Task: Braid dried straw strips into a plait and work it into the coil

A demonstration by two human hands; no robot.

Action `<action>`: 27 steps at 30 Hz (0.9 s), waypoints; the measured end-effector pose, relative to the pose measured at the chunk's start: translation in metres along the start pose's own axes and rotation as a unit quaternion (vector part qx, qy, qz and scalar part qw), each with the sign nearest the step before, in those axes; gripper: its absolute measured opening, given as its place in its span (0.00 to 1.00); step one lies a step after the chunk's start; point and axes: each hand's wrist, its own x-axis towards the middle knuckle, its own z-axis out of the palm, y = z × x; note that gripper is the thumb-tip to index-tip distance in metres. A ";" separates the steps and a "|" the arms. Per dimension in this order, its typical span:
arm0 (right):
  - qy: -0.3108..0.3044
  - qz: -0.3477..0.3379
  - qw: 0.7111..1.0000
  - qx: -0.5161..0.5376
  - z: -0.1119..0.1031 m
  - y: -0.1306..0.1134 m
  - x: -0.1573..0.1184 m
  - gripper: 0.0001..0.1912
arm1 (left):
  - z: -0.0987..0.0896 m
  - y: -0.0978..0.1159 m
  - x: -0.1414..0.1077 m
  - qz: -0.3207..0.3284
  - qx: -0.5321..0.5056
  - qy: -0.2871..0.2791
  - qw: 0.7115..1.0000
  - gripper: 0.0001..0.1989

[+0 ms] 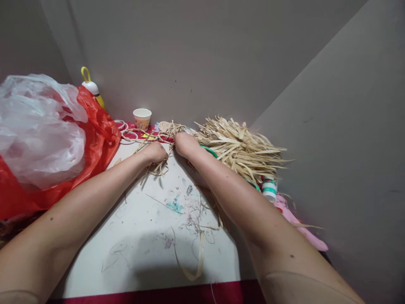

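Both my arms stretch forward over the white tabletop. My left hand (pixel 156 152) is curled closed on thin strips of dried straw (pixel 161 169), whose loose ends stick out below and behind it. A short length of straw cord (pixel 171 148) shows between the two hands. Just to the right, my right hand (pixel 185 144) is closed too, its fingers turned away from me. What it holds is hidden behind the hand. Beyond it lies a heap of knotted straw cord (pixel 177 128) with a small round woven piece (pixel 164 126).
A big bundle of straw strips (pixel 243 145) lies right, a white-and-green bottle (pixel 269 188) below it. A paper cup (pixel 142 119) and white rings (pixel 129 136) stand at the back. Red and clear plastic bags (pixel 98 126) fill the left. Loose strips (pixel 201 253) lie in front.
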 end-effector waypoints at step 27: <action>0.073 0.047 0.926 0.366 -0.009 0.003 -0.044 0.07 | -0.004 0.003 -0.006 -0.024 -0.086 -0.016 0.996 0.06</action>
